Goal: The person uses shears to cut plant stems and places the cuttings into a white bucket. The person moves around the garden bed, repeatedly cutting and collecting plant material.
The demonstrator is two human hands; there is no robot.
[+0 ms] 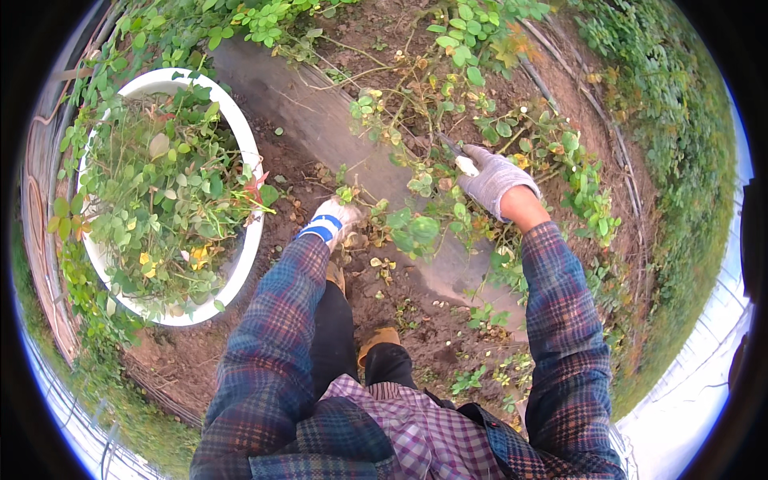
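My right hand (498,180), in a grey knit glove, grips pruning shears (461,157) with a pale handle. Their dark blades point up and left among the thin stems of a rose-like shrub (441,96), and leaves partly hide the tips. My left hand (339,219) wears a white glove with blue bands at the cuff. It is blurred, and its fingers look closed around a small leafy stem (346,193) low over the soil. Left of that hand, a large white tub (255,144) holds a heap of cut leafy stems (165,180) with some yellow leaves.
A strip of dark ground sheet (288,90) runs diagonally across the brown soil (384,285). Thin pipes (591,90) lie along the right-hand row, beside dense green plants (666,120). My boots (379,342) stand on soil scattered with leaves.
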